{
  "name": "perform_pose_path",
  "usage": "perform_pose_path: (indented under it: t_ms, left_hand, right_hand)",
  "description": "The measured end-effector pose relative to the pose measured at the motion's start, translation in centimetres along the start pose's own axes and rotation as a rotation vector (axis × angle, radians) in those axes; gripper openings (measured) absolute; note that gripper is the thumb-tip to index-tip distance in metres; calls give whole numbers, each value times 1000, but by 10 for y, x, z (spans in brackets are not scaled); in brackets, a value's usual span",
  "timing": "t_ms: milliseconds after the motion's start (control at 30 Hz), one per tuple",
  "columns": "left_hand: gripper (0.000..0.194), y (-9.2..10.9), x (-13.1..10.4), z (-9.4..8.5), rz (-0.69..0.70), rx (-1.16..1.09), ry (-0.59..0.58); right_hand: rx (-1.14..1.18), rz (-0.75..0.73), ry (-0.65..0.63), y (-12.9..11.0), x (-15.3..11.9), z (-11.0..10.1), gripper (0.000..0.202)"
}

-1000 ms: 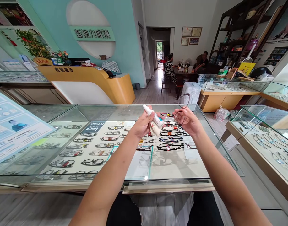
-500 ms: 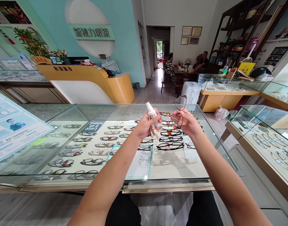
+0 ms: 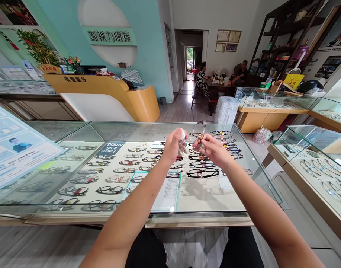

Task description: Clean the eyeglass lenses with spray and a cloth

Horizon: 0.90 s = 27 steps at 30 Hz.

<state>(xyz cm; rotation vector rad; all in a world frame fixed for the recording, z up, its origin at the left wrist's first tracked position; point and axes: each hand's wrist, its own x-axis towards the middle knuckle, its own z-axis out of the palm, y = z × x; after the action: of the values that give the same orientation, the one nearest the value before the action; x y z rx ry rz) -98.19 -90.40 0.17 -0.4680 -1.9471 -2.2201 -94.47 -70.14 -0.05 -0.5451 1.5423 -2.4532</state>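
Note:
My left hand [image 3: 173,146] is closed around a small white spray bottle [image 3: 182,134], with its top turned toward the glasses. A pale cloth [image 3: 183,150] hangs from the same hand, partly hidden by the fingers. In my right hand [image 3: 213,149] a pair of thin-rimmed eyeglasses [image 3: 199,130] is pinched near the middle, held upright with one lens above the fingers and the other lower down. Bottle and glasses are close together but apart. Both hands are over the glass display case [image 3: 148,128], above rows of spectacle frames [image 3: 203,172].
A printed sign [image 3: 16,145] leans over the case at the left. Another display case [image 3: 312,160] stands to the right. Beyond are a yellow counter [image 3: 142,104], a wrapped suitcase [image 3: 226,109] and two people seated at a table [image 3: 219,85].
My right hand has brought the eyeglasses left, toward the bottle. My left hand has tipped the spray bottle, so its top now points at the glasses rather than upward.

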Motion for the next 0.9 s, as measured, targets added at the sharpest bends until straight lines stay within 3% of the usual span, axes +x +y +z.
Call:
perform_pose_path:
  t_ms: [100, 200, 333, 500, 633, 767, 900]
  left_hand:
    - [66, -1, -3, 0, 140, 264, 51]
    - [61, -2, -5, 2, 193, 385, 54]
    - [63, -2, -6, 4, 200, 388, 47]
    - [60, 1, -8, 4, 173, 320, 35]
    - [49, 2, -12, 8, 254, 385, 1]
    - [41, -1, -15, 14, 332, 509, -94]
    - [47, -4, -5, 0, 240, 455, -90]
  right_hand:
    - [-14, 0, -27, 4, 0, 3, 49]
    - [-42, -7, -59, 8, 0, 6, 49]
    - [-46, -12, -62, 9, -1, 7, 51]
    - [34, -45, 41, 4, 1, 2, 50]
    - [64, -107, 134, 2, 5, -2, 49]
    - [63, -124, 129, 4, 6, -2, 48]
    - [98, -106, 132, 3, 5, -3, 48]
